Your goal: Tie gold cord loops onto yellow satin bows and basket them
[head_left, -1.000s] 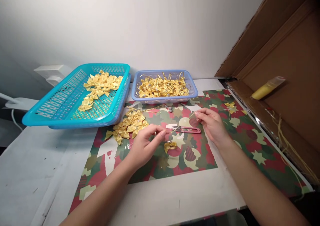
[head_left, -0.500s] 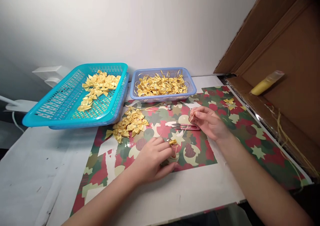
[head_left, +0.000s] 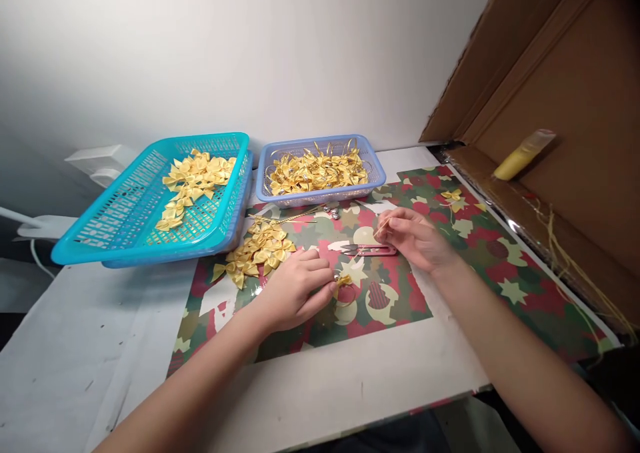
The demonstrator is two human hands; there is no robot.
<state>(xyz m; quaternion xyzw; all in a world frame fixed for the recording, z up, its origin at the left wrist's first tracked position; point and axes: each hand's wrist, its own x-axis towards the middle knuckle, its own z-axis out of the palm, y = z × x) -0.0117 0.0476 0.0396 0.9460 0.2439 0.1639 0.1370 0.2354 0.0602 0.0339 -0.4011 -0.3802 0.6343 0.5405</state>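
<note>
My left hand (head_left: pixel 303 287) is low over the patterned sheet, its thumb and forefinger closed at the edge of a small yellow bow (head_left: pixel 344 280). A silver bell sits at that bow, and a thin gold loop lies below it. To the right, my right hand (head_left: pixel 417 238) pinches a fine yellowish thread (head_left: pixel 384 227) between thumb and fingertips; whether a needle is in the pinch is too small to tell. Just under those fingertips lie red-handled thread snips (head_left: pixel 370 250), blades to the left. A heap of yellow bows (head_left: pixel 263 247) lies beyond my left hand.
A turquoise basket (head_left: pixel 140 253) with bows stands at the left. At the wall is a blue-violet basket (head_left: pixel 320 198) of bows with gold cords. Loose silver bells (head_left: pixel 334 213) lie before it. A cardboard panel (head_left: pixel 560 86), yellow tube (head_left: pixel 523 156) and hanging threads (head_left: pixel 565 259) border the right.
My left thumb has come up against the forefinger beside the bow, and the hand sits slightly farther left. My right hand keeps its pinch on the thread. The whole view has shifted slightly.
</note>
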